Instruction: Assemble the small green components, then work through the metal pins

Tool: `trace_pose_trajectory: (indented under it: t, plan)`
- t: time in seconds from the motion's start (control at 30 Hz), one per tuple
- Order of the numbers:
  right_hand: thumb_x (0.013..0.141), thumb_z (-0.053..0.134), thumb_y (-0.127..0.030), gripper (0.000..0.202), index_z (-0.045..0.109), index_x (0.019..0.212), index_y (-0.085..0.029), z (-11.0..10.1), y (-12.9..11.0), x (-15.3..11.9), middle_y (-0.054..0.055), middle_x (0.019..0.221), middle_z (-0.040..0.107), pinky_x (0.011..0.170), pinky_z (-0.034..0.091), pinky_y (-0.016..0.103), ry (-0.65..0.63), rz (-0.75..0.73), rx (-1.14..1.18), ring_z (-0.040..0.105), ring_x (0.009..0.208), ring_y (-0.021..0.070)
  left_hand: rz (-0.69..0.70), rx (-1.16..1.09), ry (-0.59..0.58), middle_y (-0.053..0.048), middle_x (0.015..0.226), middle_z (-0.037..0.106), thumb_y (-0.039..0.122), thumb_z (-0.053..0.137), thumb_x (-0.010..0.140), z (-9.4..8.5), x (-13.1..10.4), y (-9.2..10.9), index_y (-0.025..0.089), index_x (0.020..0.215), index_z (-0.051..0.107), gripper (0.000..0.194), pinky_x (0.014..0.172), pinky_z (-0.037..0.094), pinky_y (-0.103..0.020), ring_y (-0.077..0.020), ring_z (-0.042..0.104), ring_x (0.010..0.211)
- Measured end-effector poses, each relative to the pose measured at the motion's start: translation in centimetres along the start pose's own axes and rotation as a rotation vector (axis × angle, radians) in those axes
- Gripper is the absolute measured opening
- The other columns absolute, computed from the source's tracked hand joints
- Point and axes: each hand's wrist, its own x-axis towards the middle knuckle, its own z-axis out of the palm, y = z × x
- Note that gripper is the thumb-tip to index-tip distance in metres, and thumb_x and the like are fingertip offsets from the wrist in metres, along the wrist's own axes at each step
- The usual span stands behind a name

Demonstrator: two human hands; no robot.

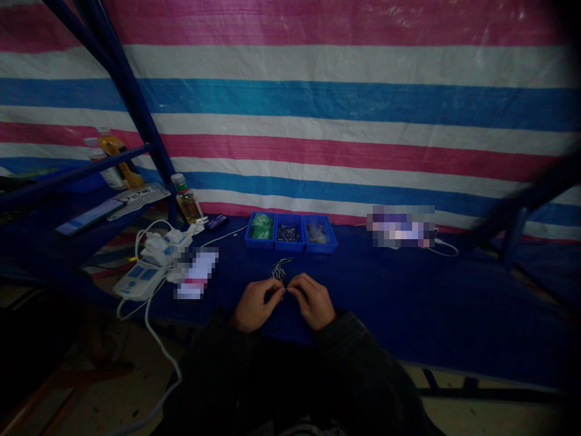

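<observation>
My left hand (259, 304) and my right hand (313, 301) meet near the front of the blue table, fingertips almost touching. Each pinches thumb against forefinger. Whatever lies between the fingertips is too small to make out. Just beyond them is a small pile of thin, dark metal pins or screws (278, 271). Behind the pile stand three joined blue bins: the left bin (259, 244) holds something green in clear plastic, the middle bin (289, 246) has many similar dark metal pieces, and the right bin (320, 247) holds small pale pieces I cannot identify.
To the left lie a white power strip (138, 283) with plugs and cables, and a lit phone (198, 272). A drink bottle (187, 200) stands behind them. A blurred device (402, 226) with a white cable lies at back right. Blue metal posts (136, 109) frame the table.
</observation>
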Motion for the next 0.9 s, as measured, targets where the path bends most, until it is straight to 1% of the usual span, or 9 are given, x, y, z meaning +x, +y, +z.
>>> trace_pose_trajectory:
  t: [0.27,0.5,0.63,0.7,0.83,0.9]
  plan:
    - [0.102,0.050,-0.025,0.021,0.063,0.086,-0.022,0.23,0.39,-0.09,0.004,0.082,0.066,0.074,0.050,0.028,-0.010,0.010,-0.070,0.064,0.075,0.0176,-0.002,-0.014,0.007,0.000,0.077,0.073,0.024,0.058,0.095,0.10,0.00,-0.09,0.018,0.085,0.068,0.015,0.065,0.044,-0.022,-0.0125,0.062,0.065]
    - [0.105,0.047,-0.032,0.034,0.057,0.074,-0.022,0.45,0.50,-0.15,0.001,0.071,0.061,0.065,0.043,0.026,-0.026,0.046,-0.187,0.061,0.066,0.0154,0.006,-0.008,0.000,-0.001,0.078,0.072,0.026,0.058,0.095,0.07,-0.01,-0.04,0.017,0.085,0.069,0.017,0.066,0.044,-0.022,-0.0129,0.062,0.067]
    - [0.105,0.045,-0.034,0.038,0.054,0.070,-0.022,0.29,0.30,-0.07,0.000,0.066,0.057,0.063,0.040,0.026,-0.036,0.065,-0.209,0.057,0.061,0.0147,-0.002,-0.014,0.011,-0.001,0.079,0.072,0.027,0.057,0.096,0.02,-0.02,0.06,0.017,0.087,0.069,0.018,0.067,0.045,-0.023,-0.0133,0.062,0.067]
    - [0.105,0.045,-0.033,0.035,0.056,0.074,-0.022,0.17,0.19,-0.01,0.000,0.069,0.060,0.066,0.042,0.026,-0.027,0.064,-0.171,0.059,0.064,0.0152,-0.010,-0.018,0.015,-0.002,0.078,0.072,0.029,0.057,0.096,0.01,-0.01,0.08,0.018,0.087,0.069,0.019,0.066,0.045,-0.023,-0.0138,0.063,0.068]
    - [0.104,0.048,-0.029,0.021,0.062,0.090,-0.022,0.00,0.08,0.03,0.003,0.083,0.065,0.074,0.048,0.028,0.001,0.061,-0.071,0.064,0.076,0.0176,-0.025,-0.031,0.066,-0.001,0.076,0.071,0.028,0.057,0.096,0.07,-0.02,0.01,0.018,0.089,0.068,0.016,0.065,0.044,-0.023,-0.0140,0.063,0.067]
    - [0.103,0.049,-0.028,0.016,0.063,0.095,-0.023,-0.01,0.08,0.00,0.004,0.088,0.066,0.077,0.050,0.029,0.011,0.055,-0.037,0.065,0.079,0.0184,-0.026,-0.038,0.078,-0.001,0.076,0.071,0.028,0.057,0.096,0.11,-0.04,-0.05,0.019,0.089,0.068,0.016,0.065,0.044,-0.023,-0.0139,0.063,0.067]
